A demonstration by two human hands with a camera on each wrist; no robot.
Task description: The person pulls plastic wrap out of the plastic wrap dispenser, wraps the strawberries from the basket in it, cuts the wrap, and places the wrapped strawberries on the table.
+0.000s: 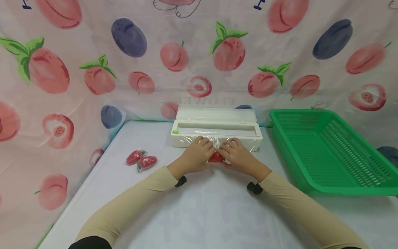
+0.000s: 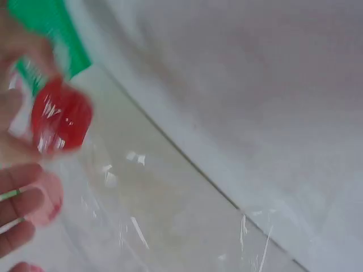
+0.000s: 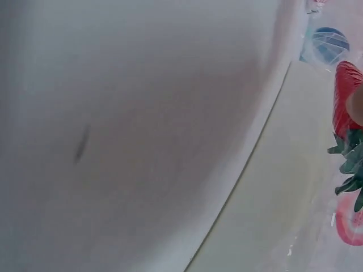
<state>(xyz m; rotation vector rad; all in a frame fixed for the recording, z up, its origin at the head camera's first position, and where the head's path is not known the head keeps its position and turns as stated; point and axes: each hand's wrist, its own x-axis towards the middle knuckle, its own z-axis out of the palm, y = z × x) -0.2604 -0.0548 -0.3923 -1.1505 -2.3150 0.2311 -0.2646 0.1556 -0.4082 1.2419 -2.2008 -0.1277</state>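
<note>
A red strawberry (image 1: 216, 157) with green leaves (image 3: 353, 161) is held between both hands, just in front of a white cling film dispenser (image 1: 217, 141). Clear film stretches from the dispenser to the fruit and lies over it, shiny in the left wrist view. My left hand (image 1: 199, 155) grips the strawberry from the left, and my right hand (image 1: 239, 155) from the right. A fingertip (image 3: 356, 105) presses its red side in the right wrist view. The hands partly hide the fruit. Two film-wrapped strawberries, one upper (image 1: 135, 157) and one lower (image 1: 147, 162), lie together at left.
The dispenser's lid (image 1: 216, 114) stands raised at the back, and a small green slider (image 1: 175, 131) sits at its left end. To the right is a green plastic basket (image 1: 306, 173). A fruit-print cloth (image 1: 149, 100) hangs behind the white table (image 1: 199, 214).
</note>
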